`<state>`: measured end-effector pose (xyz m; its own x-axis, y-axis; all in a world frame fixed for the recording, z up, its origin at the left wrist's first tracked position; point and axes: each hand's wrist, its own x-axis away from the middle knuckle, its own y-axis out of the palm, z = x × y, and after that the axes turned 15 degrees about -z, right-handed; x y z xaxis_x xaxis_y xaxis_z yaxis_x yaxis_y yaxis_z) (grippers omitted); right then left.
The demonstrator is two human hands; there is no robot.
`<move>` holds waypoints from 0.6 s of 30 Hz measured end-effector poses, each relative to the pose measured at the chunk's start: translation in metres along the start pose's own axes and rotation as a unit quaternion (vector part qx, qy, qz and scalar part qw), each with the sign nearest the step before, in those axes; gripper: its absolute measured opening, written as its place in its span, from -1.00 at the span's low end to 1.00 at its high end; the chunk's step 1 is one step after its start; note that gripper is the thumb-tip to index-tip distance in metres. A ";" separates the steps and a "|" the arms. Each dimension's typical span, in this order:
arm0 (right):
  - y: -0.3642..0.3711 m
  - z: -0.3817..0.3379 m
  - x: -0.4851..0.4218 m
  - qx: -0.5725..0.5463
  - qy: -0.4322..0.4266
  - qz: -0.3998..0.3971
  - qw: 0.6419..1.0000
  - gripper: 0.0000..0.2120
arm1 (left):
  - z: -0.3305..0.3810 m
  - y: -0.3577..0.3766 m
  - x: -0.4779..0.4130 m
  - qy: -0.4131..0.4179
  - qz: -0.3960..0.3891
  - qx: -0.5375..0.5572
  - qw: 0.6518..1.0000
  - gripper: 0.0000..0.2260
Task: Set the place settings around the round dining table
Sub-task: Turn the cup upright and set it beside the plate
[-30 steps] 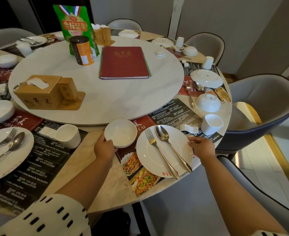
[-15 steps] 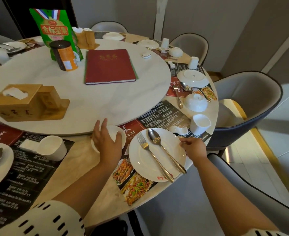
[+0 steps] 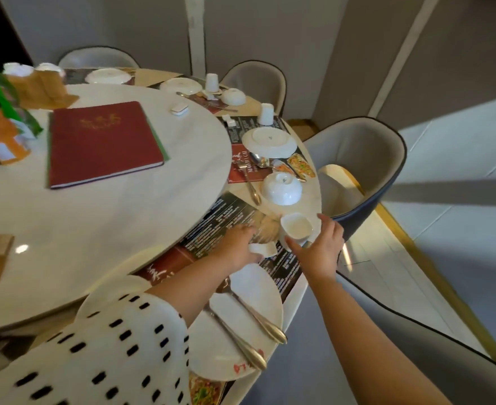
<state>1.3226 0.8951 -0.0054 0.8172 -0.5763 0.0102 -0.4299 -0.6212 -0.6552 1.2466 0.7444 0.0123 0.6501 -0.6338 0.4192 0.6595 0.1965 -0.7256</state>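
Observation:
My left hand (image 3: pixel 236 244) reaches across the black placemat (image 3: pixel 220 220) and its fingers close over the left end of a small white spoon rest (image 3: pixel 263 249). My right hand (image 3: pixel 319 249) hovers with spread fingers beside a white cup (image 3: pixel 296 226), thumb at its base and forefinger past its right side. Nearer to me, a white plate (image 3: pixel 249 285) carries a fork (image 3: pixel 235 334) and a spoon (image 3: pixel 259 320). A small white bowl (image 3: pixel 115 290) shows partly under my dotted sleeve.
The neighbouring setting has an upturned bowl (image 3: pixel 282 185), a plate (image 3: pixel 269 141), loose cutlery (image 3: pixel 251 182) and an upturned cup (image 3: pixel 265 114). A red menu book (image 3: pixel 100 141) lies on the white turntable (image 3: pixel 124 214). Grey chairs (image 3: pixel 360 159) stand close to the table's edge.
My left hand has left the small bowl and moved right to the spoon rest. My right hand has let go of the plate rim and moved up to the cup. The view swung right.

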 end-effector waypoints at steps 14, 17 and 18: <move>0.040 -0.031 -0.052 -0.097 -0.038 -0.046 0.994 -0.36 | -0.049 -0.029 -0.042 -0.062 0.099 -0.001 0.993 -0.61; 0.063 -0.060 -0.073 -0.085 -0.070 -0.091 0.990 -0.35 | -0.061 -0.040 -0.040 -0.105 0.090 -0.059 0.989 -0.59; 0.070 -0.066 -0.080 -0.081 -0.069 -0.104 0.989 -0.34 | -0.063 -0.042 -0.040 -0.113 0.087 -0.067 0.988 -0.59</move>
<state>1.2022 0.8627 -0.0026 0.9343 -0.3558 0.0222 -0.2932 -0.8024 -0.5198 1.1696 0.7143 -0.0086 0.8264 -0.4131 0.3825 0.4848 0.1766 -0.8566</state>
